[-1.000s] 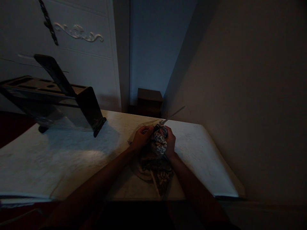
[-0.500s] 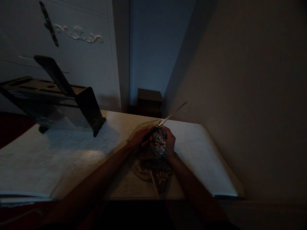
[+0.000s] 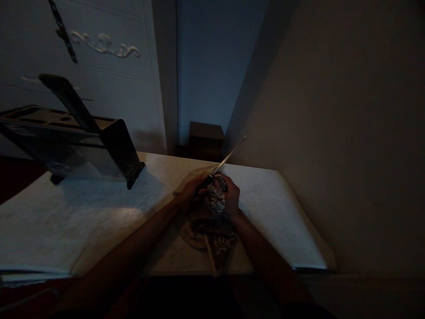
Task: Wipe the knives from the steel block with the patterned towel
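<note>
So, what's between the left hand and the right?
In the head view: a bunched, dark-and-white patterned cloth, and beyond it the black handle of a slim metal tool.

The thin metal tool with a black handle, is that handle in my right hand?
No, your left hand grips the black handle, while your right hand holds the bunched, brown-and-white patterned cloth.

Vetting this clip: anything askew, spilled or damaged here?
Nothing looks spilled or damaged, though it's dim. Only mildly untidy: the patterned cloth is bunched and rumpled rather than flat, its pointed corner reaching the near edge of the table.
</note>
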Tool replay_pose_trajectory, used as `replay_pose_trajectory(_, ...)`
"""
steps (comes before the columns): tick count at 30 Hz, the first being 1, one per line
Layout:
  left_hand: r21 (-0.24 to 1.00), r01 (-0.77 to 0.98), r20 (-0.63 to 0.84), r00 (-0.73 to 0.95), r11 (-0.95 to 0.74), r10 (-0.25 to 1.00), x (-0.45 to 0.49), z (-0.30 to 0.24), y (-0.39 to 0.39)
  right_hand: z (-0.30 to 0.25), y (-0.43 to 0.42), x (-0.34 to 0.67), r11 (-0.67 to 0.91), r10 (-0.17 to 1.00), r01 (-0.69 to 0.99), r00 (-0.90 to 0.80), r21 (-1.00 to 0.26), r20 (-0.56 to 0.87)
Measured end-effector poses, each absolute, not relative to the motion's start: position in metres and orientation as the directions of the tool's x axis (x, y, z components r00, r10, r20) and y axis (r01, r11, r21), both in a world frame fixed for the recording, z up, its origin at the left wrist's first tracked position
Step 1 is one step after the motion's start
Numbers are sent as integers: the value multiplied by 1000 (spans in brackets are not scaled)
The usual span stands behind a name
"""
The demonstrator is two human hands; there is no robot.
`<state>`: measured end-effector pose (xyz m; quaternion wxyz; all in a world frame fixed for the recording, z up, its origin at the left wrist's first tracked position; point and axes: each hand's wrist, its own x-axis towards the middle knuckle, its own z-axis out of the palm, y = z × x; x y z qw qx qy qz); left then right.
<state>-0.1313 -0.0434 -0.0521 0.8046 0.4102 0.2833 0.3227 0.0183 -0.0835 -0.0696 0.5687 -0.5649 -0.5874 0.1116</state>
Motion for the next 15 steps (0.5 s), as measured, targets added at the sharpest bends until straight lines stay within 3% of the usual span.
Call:
replay_pose_trajectory(4, 700, -272, -287, 740, 661, 608, -136, -46, -43, -66, -82, 18, 347, 790, 511, 292, -786, 539)
replay_pose_trajectory(7, 644, -279, -290, 773, 712, 565, -139, -45, -41, -63, -83, 18, 329, 788, 499, 323, -802, 524)
replay_pose_trajectory(11, 701, -252, -261, 780, 667, 568, -139, -48, -41, -60, -86, 16, 350, 770, 531, 305, -771, 560)
replay_pose_trajectory(15, 831, -303, -170, 661, 468, 731, -135, -48, -46, -55, -90, 14, 437, 740, 556, 225, -707, 634)
